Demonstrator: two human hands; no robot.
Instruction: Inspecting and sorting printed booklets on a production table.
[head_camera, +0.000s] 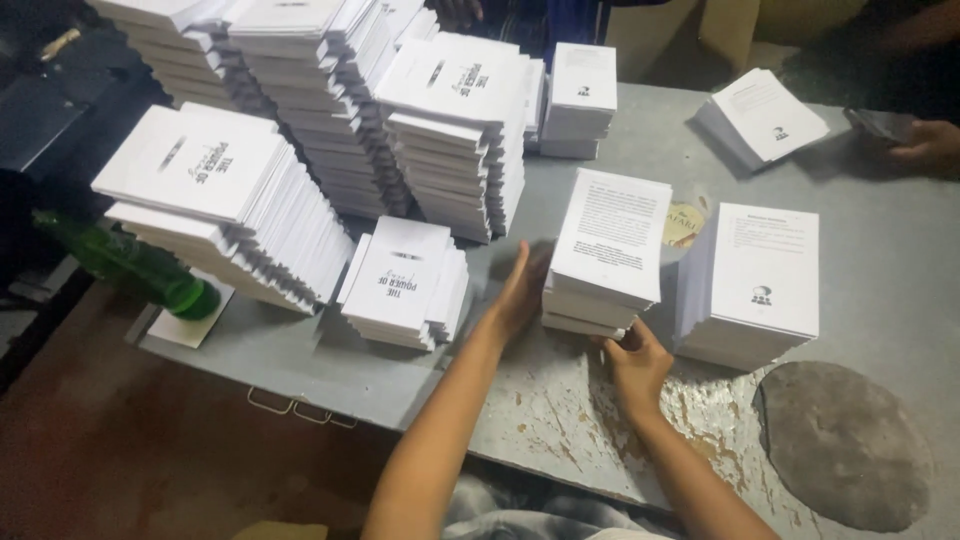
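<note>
We hold the small stack of white booklets at the centre of the frame, left hand flat on its side and right hand at its lower corner, while many finished piles already stand upper left.

A round yellowish label lies on the table between two white booklet stacks.

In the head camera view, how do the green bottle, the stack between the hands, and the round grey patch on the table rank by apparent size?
1. Round grey patch
2. Stack between the hands and green bottle: too alike to rank.
</note>
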